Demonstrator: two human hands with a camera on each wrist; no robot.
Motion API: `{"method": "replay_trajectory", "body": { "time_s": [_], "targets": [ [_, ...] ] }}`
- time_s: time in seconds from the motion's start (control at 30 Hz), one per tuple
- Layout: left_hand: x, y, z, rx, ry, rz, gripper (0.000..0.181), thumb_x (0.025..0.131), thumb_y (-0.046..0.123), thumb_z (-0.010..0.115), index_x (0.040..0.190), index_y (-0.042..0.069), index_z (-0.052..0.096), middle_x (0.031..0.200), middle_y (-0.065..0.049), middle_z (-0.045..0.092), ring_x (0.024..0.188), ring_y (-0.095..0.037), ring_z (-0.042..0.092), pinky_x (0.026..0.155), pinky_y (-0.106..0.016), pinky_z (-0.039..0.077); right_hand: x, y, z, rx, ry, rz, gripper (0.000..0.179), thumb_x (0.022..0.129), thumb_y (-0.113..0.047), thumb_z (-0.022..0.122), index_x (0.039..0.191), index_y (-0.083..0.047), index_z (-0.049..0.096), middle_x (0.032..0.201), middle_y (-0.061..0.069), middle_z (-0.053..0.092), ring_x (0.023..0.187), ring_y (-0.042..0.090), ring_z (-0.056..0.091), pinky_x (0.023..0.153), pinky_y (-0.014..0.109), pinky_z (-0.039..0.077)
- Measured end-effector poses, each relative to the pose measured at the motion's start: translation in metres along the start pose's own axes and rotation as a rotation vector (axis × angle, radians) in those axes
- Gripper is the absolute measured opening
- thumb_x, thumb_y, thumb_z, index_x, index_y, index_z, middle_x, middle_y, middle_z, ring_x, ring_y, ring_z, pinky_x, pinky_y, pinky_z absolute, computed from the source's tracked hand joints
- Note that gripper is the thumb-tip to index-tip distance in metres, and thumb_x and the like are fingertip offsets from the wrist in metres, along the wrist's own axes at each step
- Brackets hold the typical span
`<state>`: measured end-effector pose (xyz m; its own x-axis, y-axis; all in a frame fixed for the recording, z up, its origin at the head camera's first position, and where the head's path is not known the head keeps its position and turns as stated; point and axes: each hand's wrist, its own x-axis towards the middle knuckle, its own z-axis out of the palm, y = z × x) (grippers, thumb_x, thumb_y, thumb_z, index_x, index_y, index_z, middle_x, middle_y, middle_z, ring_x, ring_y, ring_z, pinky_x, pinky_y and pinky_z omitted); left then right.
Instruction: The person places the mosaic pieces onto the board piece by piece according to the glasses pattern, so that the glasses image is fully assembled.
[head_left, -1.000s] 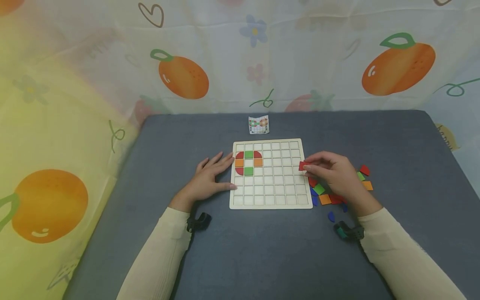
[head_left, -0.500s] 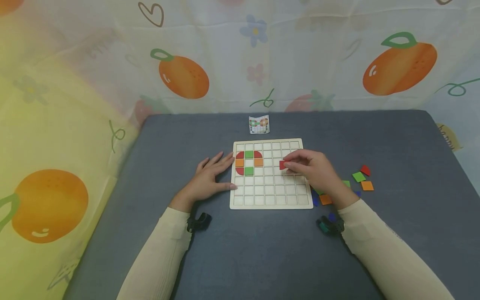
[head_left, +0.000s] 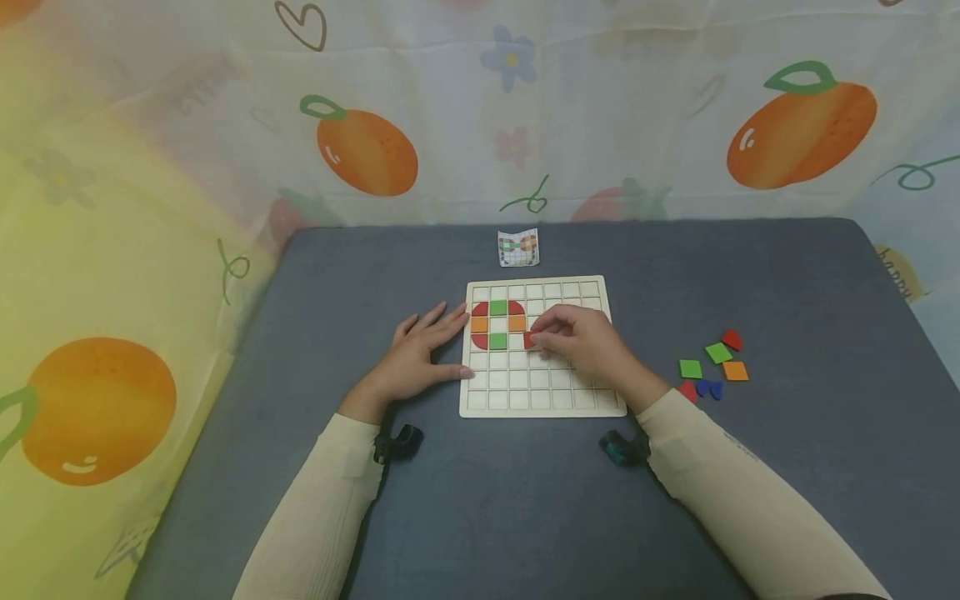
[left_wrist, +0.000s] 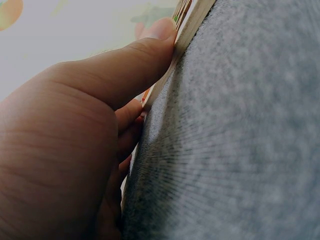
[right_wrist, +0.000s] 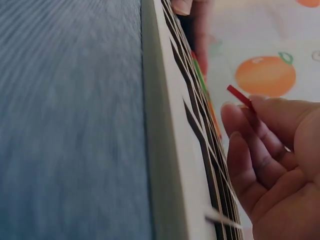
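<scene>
Grey table (head_left: pixel 480 508), red piece (right_wrist: pixel 238 95) between right fingers (head_left: pixel 556 314) (barely apart).

Red piece (head_left: pixel 528 342) partly behind the right hand (head_left: pixel 590 346), full outline unclear

Grey table (head_left: pixel 480 508) before a fruit-print cloth (head_left: pixel 600 100)
Printed oranges (head_left: pixel 367 155) sit at eleven and two o'clock (both with green leaves (head_left: pixel 322 107)); toward nine, the cloth glows yellow; the table reaches six.
</scene>
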<state>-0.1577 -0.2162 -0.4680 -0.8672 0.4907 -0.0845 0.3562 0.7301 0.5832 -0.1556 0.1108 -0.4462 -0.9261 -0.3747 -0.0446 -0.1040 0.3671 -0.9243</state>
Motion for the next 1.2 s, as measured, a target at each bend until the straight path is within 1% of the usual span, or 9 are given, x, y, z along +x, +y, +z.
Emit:
{"method": "replay_trajectory", "body": {
  "time_s": [0.1,0.23,0.33,0.5,0.67,0.83,1.03,1.2],
  "targets": [
    [0.001,0.000,0.000,0.009,-0.007,-0.004,0.099,0.096,0.054,0.083,0.174,0.021,0.031,0.178,0.011,0.022,0.166,-0.020,0.005,0.126,-0.058,-0.004,0.002,-0.001,0.005,0.002,-0.015,0.020,0.007,0.105,-0.012,0.076,0.110,-0.008,0.078,0.098,0.002,0.079,0.084,0.022,0.073,0.081,0.038,0.059],
    [0.001,0.000,0.000,0.012,-0.010,-0.012,0.099,0.096,0.054,0.082,0.174,0.021,0.031,0.178,0.011,0.022,0.166,-0.020,0.004,0.126,-0.058,-0.004,0.007,-0.002,0.011,-0.025,-0.007,0.047,0.007,0.105,-0.013,0.077,0.110,-0.010,0.079,0.095,0.001,0.078,0.081,0.021,0.072,0.079,0.039,0.058],
    [0.001,0.000,0.000,0.013,-0.011,-0.016,0.099,0.096,0.055,0.082,0.174,0.021,0.031,0.178,0.012,0.022,0.166,-0.019,0.004,0.127,-0.057,-0.004,0.011,-0.004,0.016,-0.074,0.007,0.059,0.008,0.104,-0.016,0.079,0.110,-0.011,0.079,0.093,0.000,0.076,0.081,0.021,0.070,0.078,0.040,0.056],
    [0.001,0.001,-0.001,0.006,-0.010,-0.011,0.098,0.096,0.055,0.081,0.173,0.020,0.032,0.178,0.012,0.023,0.166,-0.019,0.004,0.126,-0.058,-0.004,0.015,-0.008,0.020,-0.185,0.031,0.089,0.009,0.104,-0.020,0.079,0.110,-0.014,0.080,0.094,-0.003,0.074,0.086,0.020,0.065,0.083,0.041,0.053],
    [0.002,0.000,0.000,0.016,-0.011,-0.016,0.099,0.096,0.058,0.080,0.174,0.021,0.032,0.178,0.013,0.022,0.166,-0.019,0.004,0.126,-0.058,-0.003,0.017,-0.011,0.022,-0.244,0.023,0.096,0.011,0.104,-0.024,0.078,0.111,-0.016,0.081,0.098,-0.004,0.074,0.093,0.021,0.065,0.087,0.042,0.052],
    [0.002,0.000,0.000,0.023,-0.010,-0.024,0.098,0.096,0.059,0.080,0.173,0.022,0.032,0.177,0.015,0.022,0.165,-0.017,0.004,0.127,-0.056,-0.003,0.016,-0.009,0.023,-0.236,0.018,0.099,0.015,0.107,-0.029,0.075,0.116,-0.017,0.079,0.102,-0.004,0.074,0.096,0.021,0.065,0.089,0.043,0.052],
    [0.002,-0.002,0.001,0.028,-0.007,-0.024,0.099,0.096,0.059,0.080,0.174,0.023,0.032,0.177,0.014,0.022,0.165,-0.017,0.005,0.127,-0.056,-0.003,0.014,-0.008,0.022,-0.176,0.009,0.096,0.028,0.110,-0.036,0.069,0.129,-0.016,0.077,0.107,-0.003,0.073,0.098,0.021,0.065,0.090,0.045,0.052],
    [0.002,-0.002,0.001,0.022,-0.004,-0.027,0.099,0.095,0.059,0.081,0.173,0.023,0.032,0.177,0.013,0.023,0.165,-0.017,0.005,0.127,-0.057,-0.004,0.013,-0.008,0.020,-0.150,0.007,0.075,0.030,0.110,-0.039,0.068,0.129,-0.016,0.077,0.104,-0.001,0.072,0.096,0.022,0.064,0.088,0.044,0.052]
  ]
}}
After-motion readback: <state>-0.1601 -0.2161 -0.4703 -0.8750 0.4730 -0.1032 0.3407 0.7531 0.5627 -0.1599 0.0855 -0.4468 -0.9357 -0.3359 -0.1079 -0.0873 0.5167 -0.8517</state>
